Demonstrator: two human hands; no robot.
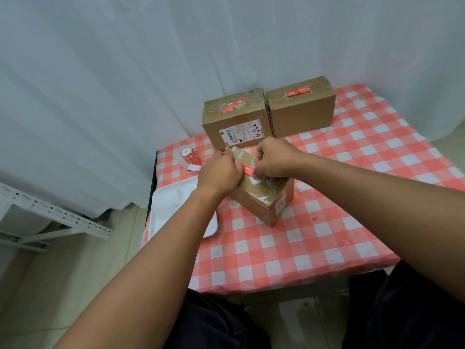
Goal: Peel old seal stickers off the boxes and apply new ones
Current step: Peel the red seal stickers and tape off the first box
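Note:
A small brown cardboard box (261, 197) sits in the middle of the checked table, turned at an angle. A red seal sticker (247, 170) lies across its taped top. My left hand (220, 172) rests on the box's left edge and presses on the sticker's left end. My right hand (273, 158) pinches the sticker's right end between its fingertips. Two bigger boxes stand behind: one with a shipping label (236, 122) and one plain (302, 109), each with a red sticker on top. A roll of red stickers (190, 157) lies at the far left.
A white tray (173, 210) lies at the table's left edge, partly under my left forearm. The red-and-white checked tablecloth (339, 197) covers the table. Small red scraps (314, 218) lie on it at the right. A white curtain hangs behind, a metal rack (50, 215) stands at the left.

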